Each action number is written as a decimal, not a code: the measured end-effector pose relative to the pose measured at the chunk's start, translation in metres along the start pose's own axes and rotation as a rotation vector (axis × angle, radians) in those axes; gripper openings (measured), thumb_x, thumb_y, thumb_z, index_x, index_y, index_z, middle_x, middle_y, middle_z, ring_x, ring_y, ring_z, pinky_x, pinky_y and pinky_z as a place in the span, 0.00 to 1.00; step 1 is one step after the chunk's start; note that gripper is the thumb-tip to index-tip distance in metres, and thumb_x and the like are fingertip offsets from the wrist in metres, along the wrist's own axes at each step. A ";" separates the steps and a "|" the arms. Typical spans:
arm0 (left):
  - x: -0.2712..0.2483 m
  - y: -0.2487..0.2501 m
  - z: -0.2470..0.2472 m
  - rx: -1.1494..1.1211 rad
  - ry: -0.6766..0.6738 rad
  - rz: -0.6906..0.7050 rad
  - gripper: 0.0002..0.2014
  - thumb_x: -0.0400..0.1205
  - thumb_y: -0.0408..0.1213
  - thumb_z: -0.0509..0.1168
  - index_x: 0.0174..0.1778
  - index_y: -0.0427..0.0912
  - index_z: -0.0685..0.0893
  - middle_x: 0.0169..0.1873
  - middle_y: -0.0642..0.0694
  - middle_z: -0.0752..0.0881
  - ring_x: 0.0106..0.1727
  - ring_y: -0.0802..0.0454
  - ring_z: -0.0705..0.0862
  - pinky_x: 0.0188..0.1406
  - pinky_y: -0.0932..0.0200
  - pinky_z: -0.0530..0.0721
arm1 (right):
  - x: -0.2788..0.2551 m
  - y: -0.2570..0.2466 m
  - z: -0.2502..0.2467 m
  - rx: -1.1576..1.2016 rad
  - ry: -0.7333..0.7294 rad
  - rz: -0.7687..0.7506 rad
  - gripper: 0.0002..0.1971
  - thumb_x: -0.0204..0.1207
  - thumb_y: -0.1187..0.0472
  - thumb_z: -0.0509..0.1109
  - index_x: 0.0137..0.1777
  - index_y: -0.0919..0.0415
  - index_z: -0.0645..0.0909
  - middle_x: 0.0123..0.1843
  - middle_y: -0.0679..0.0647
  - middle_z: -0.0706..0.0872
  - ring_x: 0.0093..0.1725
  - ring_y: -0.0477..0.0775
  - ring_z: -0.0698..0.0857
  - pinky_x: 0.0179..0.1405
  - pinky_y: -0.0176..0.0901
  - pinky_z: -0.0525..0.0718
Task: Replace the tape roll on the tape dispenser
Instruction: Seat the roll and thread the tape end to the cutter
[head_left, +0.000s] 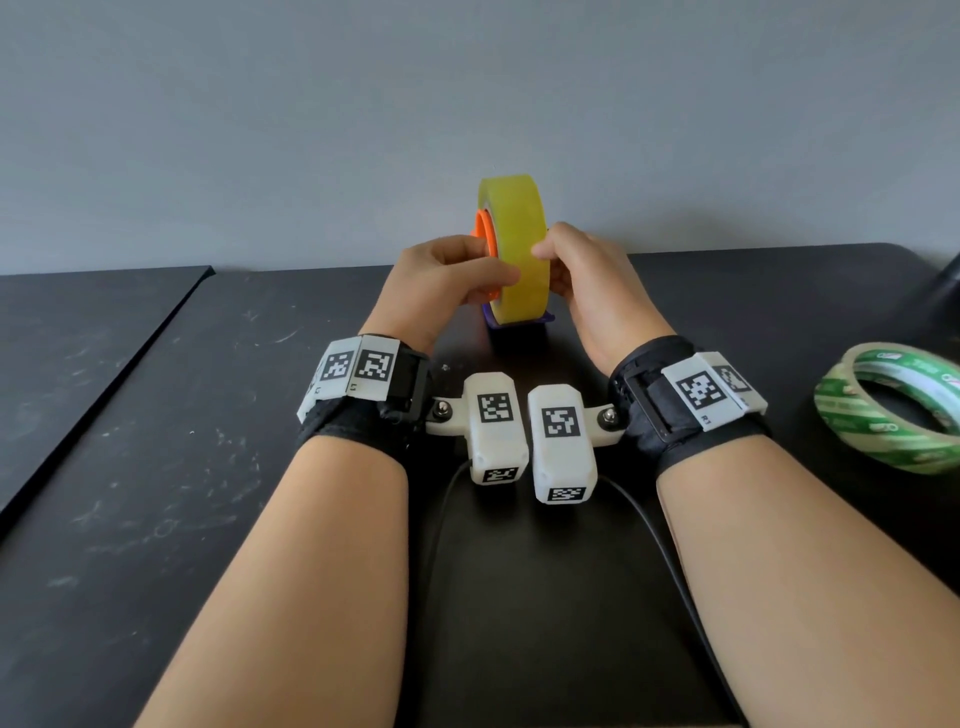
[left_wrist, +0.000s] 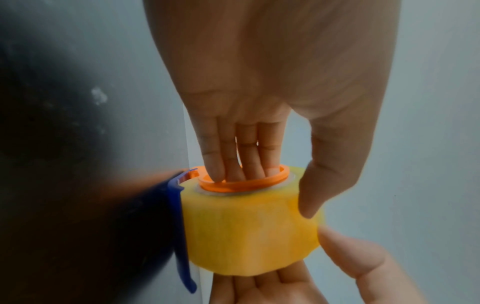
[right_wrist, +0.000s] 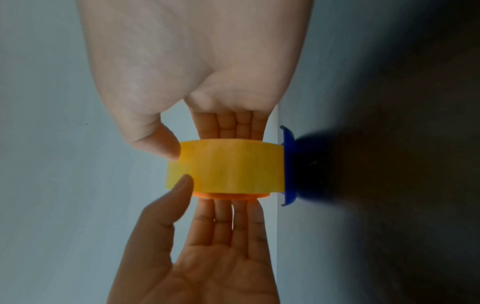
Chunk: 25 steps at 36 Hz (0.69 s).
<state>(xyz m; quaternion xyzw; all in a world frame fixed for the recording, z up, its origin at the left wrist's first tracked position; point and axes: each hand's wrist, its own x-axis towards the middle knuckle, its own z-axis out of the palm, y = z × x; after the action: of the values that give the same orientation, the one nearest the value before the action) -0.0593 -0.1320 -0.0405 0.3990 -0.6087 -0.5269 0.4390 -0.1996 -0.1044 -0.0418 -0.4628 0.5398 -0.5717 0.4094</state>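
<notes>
Yellow tape, a thick roll, stands on edge at the far middle of the black table, seated on an orange hub that sticks out of its left face. Under the roll we see the blue dispenser, only its lower edge showing in the head view; in the wrist views it appears as a blue curved plate against the roll's underside.

Our left hand is on the left side of the roll. Its fingers lie straight and reach into the orange hub's ring, while its thumb rests on the roll's yellow outer band. Our right hand is on the right side. Its fingers lie flat against the roll's right face and its thumb presses on the outer band, near the left thumb. So both hands clasp the roll between them, each with thumb set against fingers.

Both wrists wear black straps with white marker blocks, which nearly touch between the forearms.

To the right, well apart from the hands, a green-and-white roll lies flat on the table. A grey wall rises beyond the table's far edge.
</notes>
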 end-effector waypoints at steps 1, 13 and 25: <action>-0.001 0.000 0.000 -0.001 0.015 0.004 0.02 0.74 0.27 0.73 0.40 0.36 0.88 0.42 0.36 0.87 0.43 0.46 0.84 0.56 0.53 0.85 | 0.002 0.001 0.000 -0.002 -0.001 0.008 0.09 0.52 0.47 0.70 0.24 0.51 0.76 0.41 0.57 0.76 0.47 0.59 0.75 0.52 0.56 0.71; -0.002 0.004 0.004 -0.075 0.178 0.004 0.07 0.75 0.34 0.75 0.41 0.31 0.90 0.39 0.32 0.87 0.40 0.44 0.85 0.37 0.63 0.88 | -0.003 0.000 0.001 -0.033 -0.078 -0.083 0.09 0.52 0.51 0.66 0.19 0.51 0.70 0.33 0.57 0.69 0.43 0.59 0.68 0.49 0.55 0.65; -0.002 0.004 0.005 -0.082 0.195 0.010 0.11 0.75 0.35 0.75 0.45 0.28 0.90 0.40 0.31 0.88 0.38 0.45 0.87 0.40 0.61 0.89 | 0.004 0.004 0.000 -0.029 0.013 0.010 0.11 0.49 0.44 0.69 0.22 0.51 0.81 0.42 0.57 0.79 0.47 0.61 0.78 0.55 0.57 0.76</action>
<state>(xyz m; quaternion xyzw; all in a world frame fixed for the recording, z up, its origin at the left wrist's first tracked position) -0.0635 -0.1277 -0.0373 0.4273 -0.5429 -0.5077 0.5148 -0.2004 -0.1087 -0.0452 -0.4622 0.5530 -0.5647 0.4021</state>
